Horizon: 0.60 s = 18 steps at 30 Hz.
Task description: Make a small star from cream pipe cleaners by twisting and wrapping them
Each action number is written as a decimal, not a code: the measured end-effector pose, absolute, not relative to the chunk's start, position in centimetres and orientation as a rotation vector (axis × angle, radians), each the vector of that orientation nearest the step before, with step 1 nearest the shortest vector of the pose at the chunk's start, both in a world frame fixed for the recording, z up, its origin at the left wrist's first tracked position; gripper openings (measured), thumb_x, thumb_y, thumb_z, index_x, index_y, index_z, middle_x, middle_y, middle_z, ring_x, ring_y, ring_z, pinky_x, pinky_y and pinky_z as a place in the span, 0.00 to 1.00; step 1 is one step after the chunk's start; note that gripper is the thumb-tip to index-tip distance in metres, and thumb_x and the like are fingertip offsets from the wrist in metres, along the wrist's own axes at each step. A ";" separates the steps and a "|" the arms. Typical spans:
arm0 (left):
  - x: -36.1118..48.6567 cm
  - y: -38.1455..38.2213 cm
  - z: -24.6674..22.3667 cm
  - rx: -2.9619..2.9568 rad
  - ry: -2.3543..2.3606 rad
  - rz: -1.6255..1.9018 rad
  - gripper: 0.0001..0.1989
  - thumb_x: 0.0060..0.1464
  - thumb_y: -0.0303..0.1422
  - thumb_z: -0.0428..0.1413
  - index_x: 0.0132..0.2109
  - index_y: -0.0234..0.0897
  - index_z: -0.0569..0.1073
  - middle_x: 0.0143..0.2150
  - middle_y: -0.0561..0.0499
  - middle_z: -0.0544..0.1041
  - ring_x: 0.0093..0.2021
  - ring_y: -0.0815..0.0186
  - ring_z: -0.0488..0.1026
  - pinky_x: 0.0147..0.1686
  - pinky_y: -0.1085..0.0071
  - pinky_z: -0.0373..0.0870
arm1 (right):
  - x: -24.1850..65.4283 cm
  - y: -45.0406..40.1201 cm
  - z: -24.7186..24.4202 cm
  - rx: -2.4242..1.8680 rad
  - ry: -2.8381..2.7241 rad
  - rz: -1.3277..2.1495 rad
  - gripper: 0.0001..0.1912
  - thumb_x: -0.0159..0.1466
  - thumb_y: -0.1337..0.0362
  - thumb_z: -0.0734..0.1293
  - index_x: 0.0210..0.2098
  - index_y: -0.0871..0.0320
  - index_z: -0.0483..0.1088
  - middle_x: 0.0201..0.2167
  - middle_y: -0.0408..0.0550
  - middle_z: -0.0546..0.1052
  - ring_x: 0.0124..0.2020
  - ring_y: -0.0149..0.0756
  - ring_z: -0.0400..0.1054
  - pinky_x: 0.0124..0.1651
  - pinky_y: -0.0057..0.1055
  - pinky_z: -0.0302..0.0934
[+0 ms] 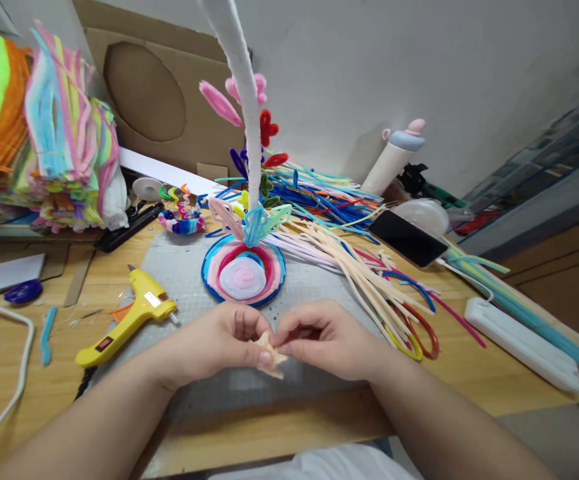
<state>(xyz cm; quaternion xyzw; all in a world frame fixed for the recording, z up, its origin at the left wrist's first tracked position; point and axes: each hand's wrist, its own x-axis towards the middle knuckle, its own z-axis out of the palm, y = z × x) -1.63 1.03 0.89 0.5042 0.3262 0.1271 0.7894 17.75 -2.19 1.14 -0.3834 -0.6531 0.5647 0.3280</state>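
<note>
Between my hands is a small cream-coloured fuzzy piece (272, 360), apparently bent pipe cleaner; its exact shape is partly hidden by fingers. My left hand (229, 337) pinches it from the left, thumb on top. My right hand (327, 340) has thumb and fingers closed on its right side. Just beyond my hands stands a pipe-cleaner craft with a round striped base (242, 277) in blue, pink and white. A tall white fuzzy stem (253, 133) rises from it, with colourful flower and butterfly shapes around it.
A yellow glue gun (134, 317) lies on the grey mat at the left. Loose cream pipe cleaners (354, 260) spread to the right, near a black phone (408, 238) and a white power strip (522, 343). Bundled pipe cleaners (62, 127) are piled at back left.
</note>
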 end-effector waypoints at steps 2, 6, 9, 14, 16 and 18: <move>-1.6 1.0 0.9 0.980 0.674 0.316 0.07 0.41 0.31 0.63 0.28 0.34 0.73 0.25 0.54 0.74 0.26 0.71 0.69 0.32 0.74 0.65 | 17.5 -2.2 0.8 -0.935 -1.563 1.535 0.03 0.56 0.68 0.67 0.30 0.59 0.74 0.26 0.44 0.76 0.26 0.29 0.68 0.28 0.25 0.60; -1.4 0.9 0.9 0.841 0.636 0.449 0.08 0.40 0.31 0.64 0.27 0.34 0.72 0.23 0.54 0.72 0.24 0.72 0.66 0.30 0.75 0.63 | 16.8 -2.5 0.1 -0.932 -1.430 1.444 0.06 0.57 0.68 0.66 0.32 0.58 0.76 0.27 0.45 0.77 0.26 0.29 0.68 0.29 0.26 0.60; -1.1 0.9 0.8 0.809 0.608 0.511 0.07 0.43 0.32 0.63 0.26 0.34 0.72 0.23 0.53 0.71 0.25 0.72 0.66 0.29 0.76 0.61 | 16.3 -2.7 -0.2 -0.957 -1.285 1.448 0.04 0.55 0.67 0.68 0.31 0.57 0.74 0.26 0.44 0.77 0.26 0.29 0.68 0.30 0.26 0.61; -0.6 0.7 0.6 0.910 0.672 0.671 0.08 0.44 0.33 0.62 0.26 0.35 0.71 0.25 0.53 0.72 0.28 0.69 0.67 0.33 0.73 0.62 | 15.9 -2.6 -0.3 -1.010 -1.114 1.490 0.09 0.51 0.61 0.71 0.25 0.58 0.68 0.22 0.41 0.74 0.23 0.28 0.65 0.27 0.25 0.58; -0.3 0.6 0.4 1.011 0.742 0.768 0.08 0.44 0.32 0.62 0.26 0.35 0.71 0.26 0.53 0.72 0.29 0.69 0.67 0.33 0.73 0.62 | 15.9 -2.5 -0.4 -1.068 -1.101 1.443 0.11 0.51 0.60 0.72 0.24 0.59 0.68 0.19 0.40 0.71 0.20 0.25 0.61 0.24 0.23 0.54; -0.2 0.4 0.2 1.169 0.820 0.870 0.07 0.45 0.31 0.62 0.27 0.35 0.70 0.27 0.54 0.71 0.31 0.69 0.67 0.35 0.73 0.62 | 15.9 -2.4 -0.5 -1.104 -1.083 1.415 0.11 0.51 0.60 0.72 0.24 0.60 0.68 0.17 0.38 0.68 0.18 0.23 0.55 0.21 0.22 0.48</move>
